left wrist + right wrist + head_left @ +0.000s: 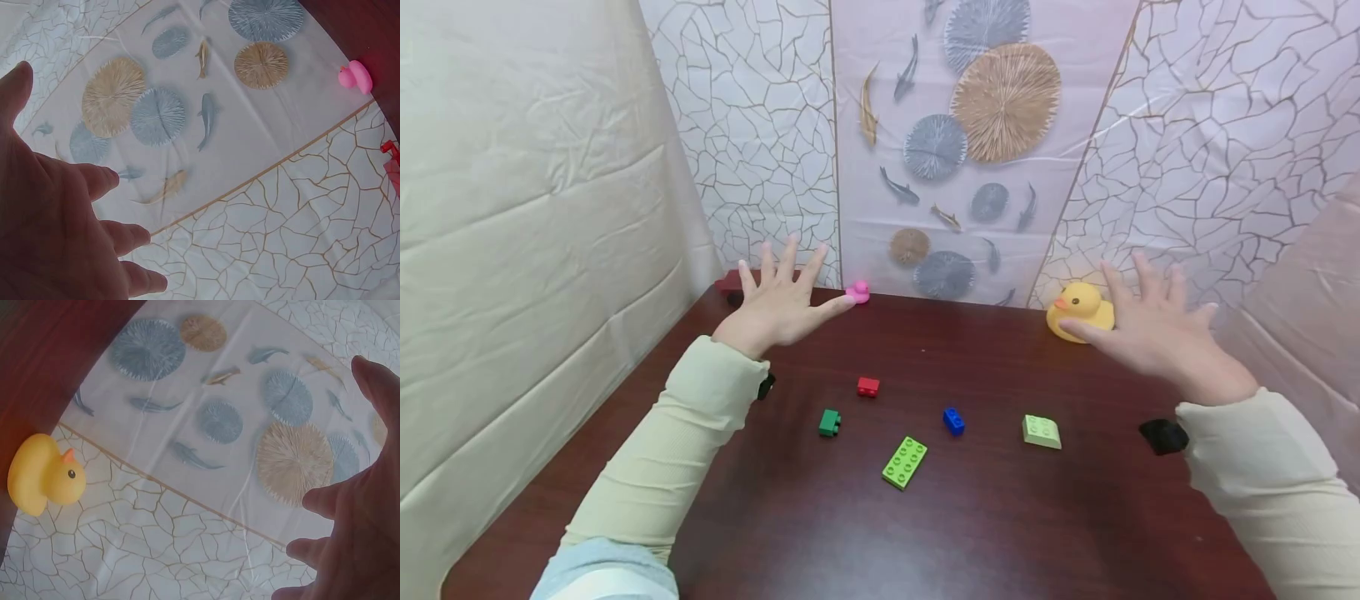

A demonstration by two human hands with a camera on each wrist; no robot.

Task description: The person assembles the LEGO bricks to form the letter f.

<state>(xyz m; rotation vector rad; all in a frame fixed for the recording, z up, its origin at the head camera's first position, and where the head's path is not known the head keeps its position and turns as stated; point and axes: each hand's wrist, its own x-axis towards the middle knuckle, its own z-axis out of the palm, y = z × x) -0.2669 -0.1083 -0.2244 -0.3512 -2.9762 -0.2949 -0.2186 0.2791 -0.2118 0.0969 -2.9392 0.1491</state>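
Observation:
Both hands are raised over the dark table with fingers spread, holding nothing. My left hand (pixel 780 304) is in the air at the back left, its thumb overlapping the view of a small pink duck (pixel 859 292). On the right, my right hand (pixel 1168 329) partly covers a yellow rubber duck (pixel 1078 311) in the head view; the right wrist view shows that duck (pixel 47 475) apart from the fingers. Between the arms lie a red brick (pixel 868 387), a dark green brick (pixel 830 422), a lime green brick (pixel 905 462), a blue brick (pixel 953 421) and a pale green brick (pixel 1041 432).
A dark red object (pixel 730 282) sits at the table's back left corner, partly behind the left hand. A patterned cloth (pixel 760 125) hangs along the back edge. Pale fabric walls (pixel 535 250) stand at the left and right of the table (pixel 820 533).

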